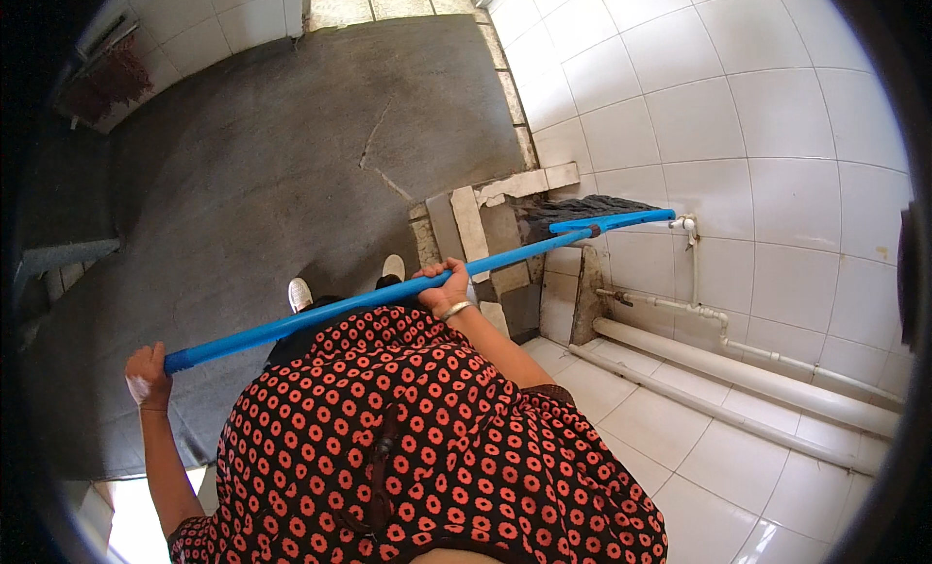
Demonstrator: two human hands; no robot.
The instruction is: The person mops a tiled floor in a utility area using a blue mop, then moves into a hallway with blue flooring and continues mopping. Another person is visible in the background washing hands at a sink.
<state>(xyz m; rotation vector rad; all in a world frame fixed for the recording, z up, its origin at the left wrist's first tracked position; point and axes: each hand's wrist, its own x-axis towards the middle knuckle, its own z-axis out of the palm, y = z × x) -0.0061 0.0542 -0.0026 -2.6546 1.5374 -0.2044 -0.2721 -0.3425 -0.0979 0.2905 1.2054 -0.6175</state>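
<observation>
A mop with a long blue handle (349, 302) lies slantwise across my front. My left hand (148, 371) is closed around its dark blue end, at the left. Farther along the handle, my right hand (444, 287), with a bangle at the wrist, grips it near the middle. The dark, wet-looking strands of the mop head (597, 209) hang from a blue bar over a low tiled basin (515, 225), close to the wall. A white tap (683, 223) is right beside the bar's far end.
White pipes (750, 378) run low along the tiled wall (786, 112) at the right. Grey floor covering (255, 156) with a torn line lies ahead, under my shoes. A dark red cloth-like item (105, 83) is at the upper left. The basin's edges are chipped.
</observation>
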